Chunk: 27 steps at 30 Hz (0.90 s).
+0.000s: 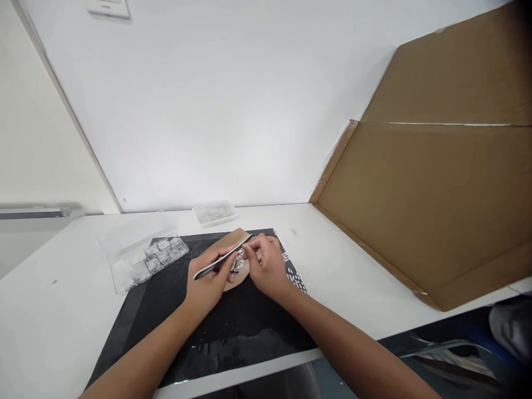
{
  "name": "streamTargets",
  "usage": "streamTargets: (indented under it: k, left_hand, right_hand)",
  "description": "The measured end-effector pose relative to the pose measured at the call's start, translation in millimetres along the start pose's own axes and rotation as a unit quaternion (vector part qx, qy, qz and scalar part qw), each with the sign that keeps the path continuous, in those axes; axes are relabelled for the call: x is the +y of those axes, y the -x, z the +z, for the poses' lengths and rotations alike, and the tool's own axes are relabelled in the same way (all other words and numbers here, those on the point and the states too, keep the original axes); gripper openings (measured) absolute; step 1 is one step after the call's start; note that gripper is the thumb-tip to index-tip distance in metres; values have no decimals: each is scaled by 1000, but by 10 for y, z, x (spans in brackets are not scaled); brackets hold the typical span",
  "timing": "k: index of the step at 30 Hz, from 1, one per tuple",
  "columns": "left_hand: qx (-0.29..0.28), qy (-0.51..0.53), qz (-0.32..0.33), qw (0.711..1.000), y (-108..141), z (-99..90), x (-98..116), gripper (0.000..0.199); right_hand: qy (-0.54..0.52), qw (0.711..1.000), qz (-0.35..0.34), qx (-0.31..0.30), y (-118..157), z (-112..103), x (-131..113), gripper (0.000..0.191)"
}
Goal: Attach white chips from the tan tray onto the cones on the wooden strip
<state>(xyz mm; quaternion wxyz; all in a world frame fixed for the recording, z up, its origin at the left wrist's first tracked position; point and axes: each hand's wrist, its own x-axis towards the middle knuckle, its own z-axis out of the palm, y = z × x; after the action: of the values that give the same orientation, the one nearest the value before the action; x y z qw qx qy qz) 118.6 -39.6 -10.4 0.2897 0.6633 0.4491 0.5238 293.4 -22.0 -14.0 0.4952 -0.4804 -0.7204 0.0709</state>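
My left hand is closed around a thin black-and-white strip-like tool, which slants up to the right. At the tool's upper right end, my right hand is pinched; whatever its fingertips hold is too small to make out. Beneath both hands lies a tan, rounded sheet with small whitish pieces on its middle, partly hidden by the fingers. A black mat supports the sheet. Just right of my right hand, several small white pieces lie in rows at the mat's edge.
An open clear compartment box with small packets stands at the mat's upper left. Behind the mat is a shallow clear tray. A large brown cardboard piece leans at the right. The white table meets a white wall.
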Motion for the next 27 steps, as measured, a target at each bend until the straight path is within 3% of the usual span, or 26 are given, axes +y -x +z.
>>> streamTargets:
  k: [10,19,27]
  left_hand:
    - [-6,4,-5,1000,0,20,9,23]
    - [1,-6,7,1000,-5,-2,5,25]
    - [-15,-5,8,1000,9,18,-34,25]
  right_hand:
    - [-13,998,57,6,-94,-85,183,24]
    - [-10,1000,1,-23,15,12,-6,21]
    - [-20,997,63,35,-97,-93,180,24]
